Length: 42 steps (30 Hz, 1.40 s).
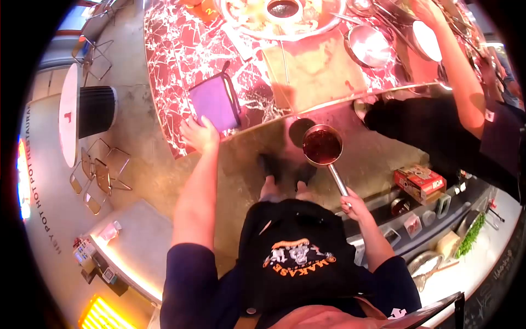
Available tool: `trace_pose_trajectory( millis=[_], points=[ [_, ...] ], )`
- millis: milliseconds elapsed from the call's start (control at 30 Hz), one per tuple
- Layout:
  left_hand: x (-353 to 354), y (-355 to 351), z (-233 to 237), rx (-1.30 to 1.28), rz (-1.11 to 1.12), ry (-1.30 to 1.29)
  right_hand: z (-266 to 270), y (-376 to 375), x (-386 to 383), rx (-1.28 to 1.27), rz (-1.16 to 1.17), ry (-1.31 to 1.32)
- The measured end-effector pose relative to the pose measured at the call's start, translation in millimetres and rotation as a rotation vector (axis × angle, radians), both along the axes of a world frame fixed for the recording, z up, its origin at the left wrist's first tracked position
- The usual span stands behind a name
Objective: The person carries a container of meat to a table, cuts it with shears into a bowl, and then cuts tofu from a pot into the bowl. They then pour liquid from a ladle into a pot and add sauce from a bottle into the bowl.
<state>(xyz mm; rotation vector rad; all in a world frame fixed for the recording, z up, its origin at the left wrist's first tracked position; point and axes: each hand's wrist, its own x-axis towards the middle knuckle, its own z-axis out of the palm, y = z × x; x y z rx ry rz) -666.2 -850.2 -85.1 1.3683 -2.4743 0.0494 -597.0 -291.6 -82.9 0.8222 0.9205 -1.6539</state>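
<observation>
My left hand (200, 135) rests on the near edge of the red marbled table (181, 44), fingers touching a purple pad (215, 102). My right hand (355, 207) grips the long handle of a small metal saucepan (322, 146) filled with dark red liquid, held level above the floor just off the table's edge. On the table beyond lie a wooden board (315, 68) and a large hot pot dish (285, 16).
Another person's arm (460, 71) reaches over the table at right, beside a metal bowl (368, 45). A red box (419, 181) and greens (471, 236) sit on a shelf at lower right. Folding chairs (101, 175) and a round white table (68, 115) stand left.
</observation>
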Motion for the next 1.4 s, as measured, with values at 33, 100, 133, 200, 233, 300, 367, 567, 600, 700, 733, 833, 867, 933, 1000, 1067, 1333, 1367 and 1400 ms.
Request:
trace_pose_trajectory(
  millis=[33,100,133,200,233,300,367,567,600,700,733,833,867,933,1000,1067,1333,1367,1400],
  points=[
    [-1.2,1.3,-1.1,-0.015,0.008,0.003,-30.2,-8.4,-5.8,0.015,-0.006,-0.033],
    [-2.2,2.9,2.1,-0.001,0.0,-0.01,-94.9,-25.4,-19.5,-0.046,-0.049,-0.055],
    [-1.5,4.1,2.9,0.008,0.006,-0.005,-121.5,-33.6,-19.4,-0.072,-0.038,-0.048],
    [0.4,-3.8,-3.7,0.028,-0.022,0.004,-189.7,-74.6,-63.9,-0.014,-0.113,-0.071],
    [1.0,-3.0,-3.8,0.013,-0.03,0.015,-210.5,-87.0,-78.2,-0.038,-0.127,-0.078],
    [0.4,-4.6,-5.1,-0.025,-0.036,0.029,-228.3,-120.4,-113.6,-0.025,-0.138,0.007],
    [2.5,-5.7,-6.5,0.023,-0.061,0.03,-295.2,-126.0,-135.5,-0.095,0.019,0.206],
    [1.9,-5.5,-5.7,0.041,-0.101,0.066,-422.6,-182.5,-219.3,0.232,-0.446,-0.042],
    [1.7,-5.4,-6.2,0.039,-0.11,0.075,-429.1,-189.3,-229.6,0.244,-0.419,-0.014],
    [2.3,-6.7,-7.9,0.024,-0.131,0.079,-439.0,-210.9,-248.1,0.279,-0.324,0.054],
    [2.7,-7.0,-7.8,0.03,-0.146,0.09,-440.1,-214.4,-246.6,0.287,-0.275,0.074],
    [3.3,-7.7,-6.0,0.018,-0.153,0.07,-435.8,-220.2,-221.2,0.306,-0.009,0.185],
    [1.3,-6.3,-4.3,0.013,-0.16,0.065,-423.2,-222.1,-205.1,0.308,0.156,0.258],
    [1.2,-6.4,-3.8,0.059,-0.166,0.081,-400.5,-225.1,-168.5,0.319,0.56,0.484],
    [-0.3,-4.3,-2.3,0.008,-0.118,0.011,-355.8,-216.6,-115.2,0.297,0.901,0.625],
    [-1.4,-4.3,-0.9,0.067,-0.12,0.048,-307.7,-199.5,-76.9,0.229,1.104,0.617],
    [5.7,-1.8,-0.9,0.018,-0.064,0.02,-155.5,-148.2,-64.2,0.484,1.274,0.646],
    [5.7,-2.6,-0.4,0.046,-0.041,0.024,-137.6,-153.8,-79.2,0.483,1.269,0.719],
    [3.6,-4.4,0.1,0.074,-0.024,0.027,-120.2,-160.2,-94.1,0.486,1.258,0.789]
  ],
)
